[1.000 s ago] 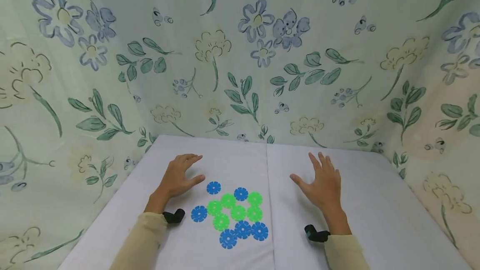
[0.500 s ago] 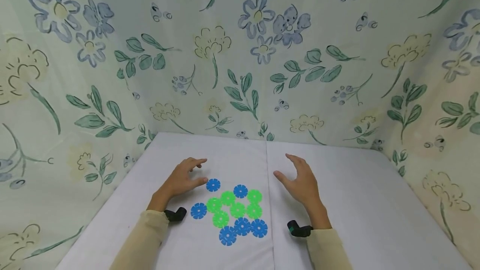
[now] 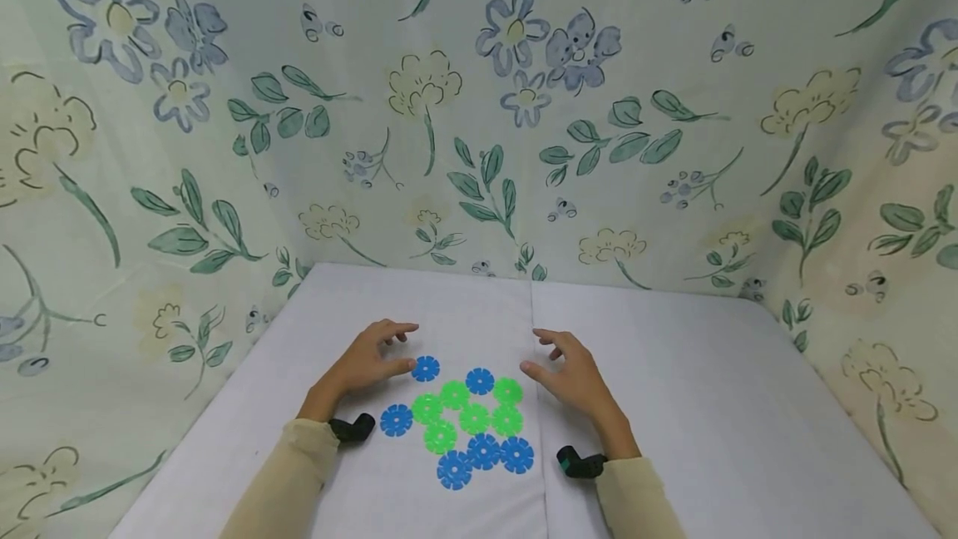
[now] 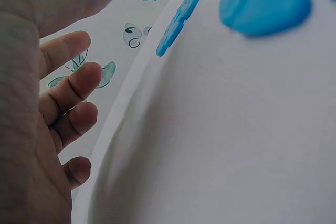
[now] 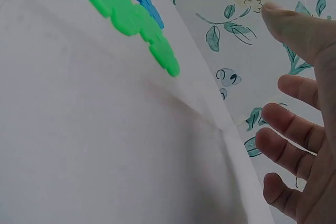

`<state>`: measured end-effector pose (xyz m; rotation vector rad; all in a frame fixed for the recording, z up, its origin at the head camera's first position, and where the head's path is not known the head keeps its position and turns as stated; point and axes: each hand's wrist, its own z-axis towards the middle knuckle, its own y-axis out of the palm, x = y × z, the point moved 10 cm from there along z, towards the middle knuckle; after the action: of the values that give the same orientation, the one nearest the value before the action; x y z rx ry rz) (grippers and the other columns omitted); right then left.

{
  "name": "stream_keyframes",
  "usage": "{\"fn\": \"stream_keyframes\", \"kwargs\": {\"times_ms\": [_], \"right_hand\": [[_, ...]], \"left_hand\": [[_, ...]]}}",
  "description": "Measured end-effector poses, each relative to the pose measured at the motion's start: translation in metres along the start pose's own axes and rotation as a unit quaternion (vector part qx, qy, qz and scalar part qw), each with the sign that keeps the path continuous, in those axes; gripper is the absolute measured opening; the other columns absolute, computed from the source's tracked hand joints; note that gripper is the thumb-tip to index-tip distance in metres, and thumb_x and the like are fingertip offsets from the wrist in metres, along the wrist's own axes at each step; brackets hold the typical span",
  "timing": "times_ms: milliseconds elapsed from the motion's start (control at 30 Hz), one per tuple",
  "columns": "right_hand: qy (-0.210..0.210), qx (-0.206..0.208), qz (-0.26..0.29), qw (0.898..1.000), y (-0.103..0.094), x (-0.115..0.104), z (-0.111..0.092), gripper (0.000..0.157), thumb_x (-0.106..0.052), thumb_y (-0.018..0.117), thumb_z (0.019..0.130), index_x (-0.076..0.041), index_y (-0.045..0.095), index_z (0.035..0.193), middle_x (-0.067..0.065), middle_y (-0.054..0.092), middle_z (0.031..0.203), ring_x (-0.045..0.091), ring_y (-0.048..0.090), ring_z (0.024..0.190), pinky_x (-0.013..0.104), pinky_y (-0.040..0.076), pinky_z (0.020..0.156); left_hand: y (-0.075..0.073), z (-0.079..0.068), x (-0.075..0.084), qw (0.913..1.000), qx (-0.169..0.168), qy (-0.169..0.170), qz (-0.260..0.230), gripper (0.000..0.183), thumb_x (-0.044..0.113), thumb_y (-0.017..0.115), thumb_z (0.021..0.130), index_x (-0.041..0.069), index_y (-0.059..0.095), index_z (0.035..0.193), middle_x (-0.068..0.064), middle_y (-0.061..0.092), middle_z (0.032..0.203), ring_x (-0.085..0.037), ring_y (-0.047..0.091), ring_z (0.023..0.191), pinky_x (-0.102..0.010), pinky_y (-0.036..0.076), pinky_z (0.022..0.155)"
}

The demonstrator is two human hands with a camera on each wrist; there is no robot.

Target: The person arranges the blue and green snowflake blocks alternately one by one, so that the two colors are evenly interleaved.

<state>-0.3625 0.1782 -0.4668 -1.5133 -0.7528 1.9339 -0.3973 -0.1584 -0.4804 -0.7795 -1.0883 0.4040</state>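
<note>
Several blue and green notched plastic discs, shaped like snowflakes, lie flat on a white cloth. In the head view the green discs [image 3: 474, 418] form the middle of the group. A row of blue discs [image 3: 485, 452] overlaps at the near side, while other single blue ones sit at the far and left sides. My left hand [image 3: 370, 360] hovers at the left with fingers loosely bent; its thumb tip is right by the far-left blue disc [image 3: 426, 368]. Over on the right, my right hand [image 3: 569, 368] is relaxed beside a green disc [image 3: 508, 391]. Both hands hold nothing.
The white cloth [image 3: 674, 373] covers the table and has a seam running away from me, right of the discs. Floral curtains [image 3: 479, 181] enclose the back and both sides. Black wrist devices [image 3: 580, 462] sit on both wrists.
My right hand has moved left toward the discs, its fingers bending from a spread pose. My left hand has shifted slightly right, closer to the far-left blue disc. The discs have stayed in place.
</note>
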Motion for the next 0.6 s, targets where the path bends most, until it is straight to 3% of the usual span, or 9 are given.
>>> {"fn": "stream_keyframes", "kwargs": {"times_ms": [300, 433, 600], "right_hand": [[-0.014, -0.045, 0.033, 0.998, 0.016, -0.001, -0.003, 0.042, -0.044, 0.082, 0.081, -0.023, 0.070, 0.116, -0.004, 0.066, 0.114, 0.016, 0.056, 0.100, 0.035, 0.047, 0.081], [-0.023, -0.074, 0.044, 0.996, 0.024, 0.001, -0.002, 0.038, -0.039, 0.084, 0.080, -0.024, 0.071, 0.112, -0.007, 0.067, 0.108, 0.014, 0.054, 0.094, 0.033, 0.045, 0.078], [-0.035, -0.109, 0.058, 0.992, 0.032, 0.002, -0.005, 0.040, -0.038, 0.084, 0.079, -0.025, 0.071, 0.114, -0.007, 0.065, 0.105, 0.015, 0.052, 0.092, 0.033, 0.044, 0.077]], "left_hand": [[0.008, -0.001, -0.007, 0.9988, -0.025, -0.028, -0.033, 0.062, 0.045, 0.080, 0.082, 0.032, 0.059, 0.139, 0.004, 0.060, 0.120, -0.019, 0.050, 0.111, -0.043, 0.042, 0.090], [0.013, -0.001, -0.008, 0.9975, -0.045, -0.035, -0.041, 0.058, 0.045, 0.081, 0.080, 0.036, 0.062, 0.135, 0.006, 0.059, 0.116, -0.017, 0.050, 0.108, -0.044, 0.039, 0.094], [0.017, -0.001, -0.007, 0.9981, -0.057, -0.017, -0.010, 0.056, 0.048, 0.081, 0.080, 0.036, 0.064, 0.132, 0.010, 0.059, 0.112, -0.013, 0.049, 0.101, -0.046, 0.031, 0.098]]}}
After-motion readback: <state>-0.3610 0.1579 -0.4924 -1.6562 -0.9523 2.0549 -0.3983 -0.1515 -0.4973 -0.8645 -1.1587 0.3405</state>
